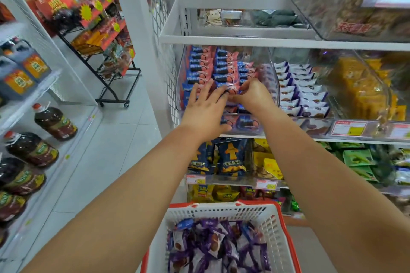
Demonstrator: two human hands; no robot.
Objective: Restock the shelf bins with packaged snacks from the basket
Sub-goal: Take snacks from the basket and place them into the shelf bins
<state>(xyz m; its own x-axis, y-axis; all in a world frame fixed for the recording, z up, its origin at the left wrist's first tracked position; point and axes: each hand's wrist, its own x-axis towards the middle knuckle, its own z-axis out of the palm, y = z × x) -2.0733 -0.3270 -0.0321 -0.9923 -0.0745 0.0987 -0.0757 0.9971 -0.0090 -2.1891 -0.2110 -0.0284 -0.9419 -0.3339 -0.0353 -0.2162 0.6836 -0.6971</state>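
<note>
Clear bin [271,68], neat pink-blue snack packets [221,66]

White tiled floor [115,139], black wire rack [106,73], white shelving [221,39]

Both grips reach into the left bin [184,68] on the middle shelf [277,136], the left grip [205,109] just left of the right grip [253,95], both on the rows of snack packs [213,66] there. Right of the grips sits a second bin of packs [299,86]. Below the grips hang bagged snacks [230,157]; nearer the person stands the basket [273,221], holding wrapped snacks [213,246]. Far left, bottles [55,123] lie on another shelf.
</note>
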